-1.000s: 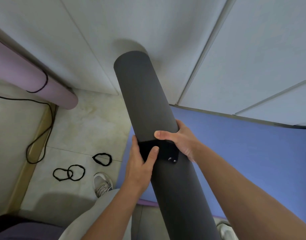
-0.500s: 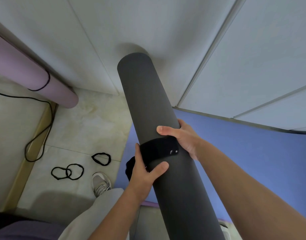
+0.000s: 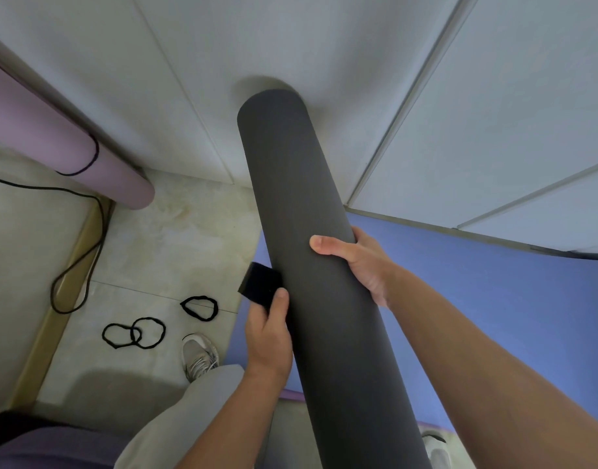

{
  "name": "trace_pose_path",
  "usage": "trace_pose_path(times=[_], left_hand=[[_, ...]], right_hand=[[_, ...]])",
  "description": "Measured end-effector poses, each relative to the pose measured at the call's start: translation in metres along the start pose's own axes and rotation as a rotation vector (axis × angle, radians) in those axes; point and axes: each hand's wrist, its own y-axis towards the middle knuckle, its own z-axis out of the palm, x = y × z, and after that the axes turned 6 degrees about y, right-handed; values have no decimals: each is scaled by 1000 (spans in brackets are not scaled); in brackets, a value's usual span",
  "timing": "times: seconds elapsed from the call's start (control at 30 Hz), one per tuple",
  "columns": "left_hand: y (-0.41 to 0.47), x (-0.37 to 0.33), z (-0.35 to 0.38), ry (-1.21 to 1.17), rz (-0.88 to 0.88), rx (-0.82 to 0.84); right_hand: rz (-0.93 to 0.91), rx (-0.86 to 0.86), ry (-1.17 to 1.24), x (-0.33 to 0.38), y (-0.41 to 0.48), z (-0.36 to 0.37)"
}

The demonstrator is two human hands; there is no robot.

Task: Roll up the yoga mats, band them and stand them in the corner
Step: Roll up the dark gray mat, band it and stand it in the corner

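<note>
Against the wall at far left: one rolled pink mat, leaning, with a thin black band looped round it near its lower end. Below it, a black cable trails across the pale tiled floor. Further right on the tiles: two overlapping black loop bands and a third single loop, lying loose, near a grey sneaker and a grey trouser leg. Centre: left hand, thumb and fingers pinching a wide black strap, the strap's free end sticking out just left of the roll. Beside it, a rolled dark grey mat stands steeply tilted, its top end resting near the white panelled wall. Right hand grips the roll from its right side, thumb laid across the front, fingers curled behind. At right, a blue mat lies flat on the floor along the wall.
</note>
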Motion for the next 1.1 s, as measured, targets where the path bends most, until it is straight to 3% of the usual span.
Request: trace_pose_path(times=[0.13, 0.33, 0.4, 0.57, 0.67, 0.77, 1.0, 1.1], left_hand=[[14, -14, 0, -189, -162, -142], [29, -23, -27, -164, -88, -87], [29, -30, -31, -120, -15, -16], [16, -57, -18, 243, 273, 354], [24, -61, -3, 431, 402, 410], [34, -53, 9, 688, 561, 333], [27, -55, 15, 1109, 710, -34], [24, -52, 8, 1017, 605, -84]], right_hand=[[-14, -27, -20, -1, 1, -2], [-23, -67, -52, 0, 2, -14], [-27, -76, -68, -1, 4, -17], [-12, -82, -135, -6, 8, -19], [0, -61, -150, -10, 7, -17], [-12, -38, -147, -14, 6, -11], [-51, -15, -125, -17, 1, -7], [-34, -29, -91, -14, -6, -8]])
